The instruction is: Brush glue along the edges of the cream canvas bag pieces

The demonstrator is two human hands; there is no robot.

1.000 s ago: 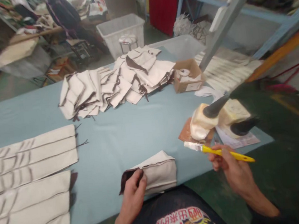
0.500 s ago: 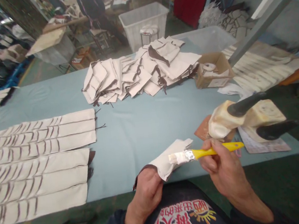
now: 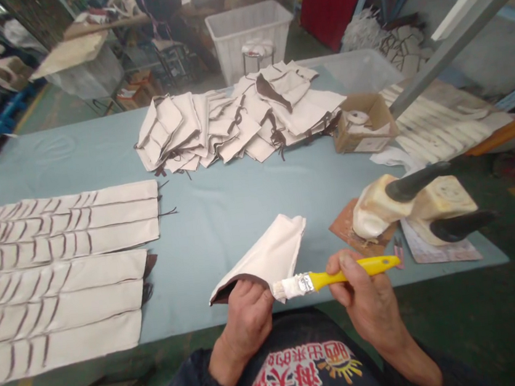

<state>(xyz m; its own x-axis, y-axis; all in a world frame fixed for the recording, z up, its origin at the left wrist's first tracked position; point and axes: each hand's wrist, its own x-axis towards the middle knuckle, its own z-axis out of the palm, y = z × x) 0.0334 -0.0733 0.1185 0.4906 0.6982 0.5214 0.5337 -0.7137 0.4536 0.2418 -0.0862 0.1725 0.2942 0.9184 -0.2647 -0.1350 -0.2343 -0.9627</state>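
My left hand (image 3: 247,318) is closed on the lower edge of a cream cloth piece (image 3: 271,253) with a dark brown border, lifted off the blue-grey table (image 3: 221,203) at its near edge. My right hand (image 3: 365,295) grips a yellow-handled brush (image 3: 332,278). The brush's white bristles touch the cloth's lower right corner, close to my left fingers. To the right of the brush stands a glue-caked pot (image 3: 375,210) with a dark handle sticking out of it.
A heap of cream cloth pieces (image 3: 235,121) lies at the table's far side. Rows of overlapped cloth strips (image 3: 62,271) cover the left. A cardboard box (image 3: 364,124) sits at the right, a white plastic bin (image 3: 248,33) on the floor behind.
My left hand has lifted the cloth piece off the table and tilted it up. My right hand has brought the brush leftward from near the pot until the bristles meet the cloth.
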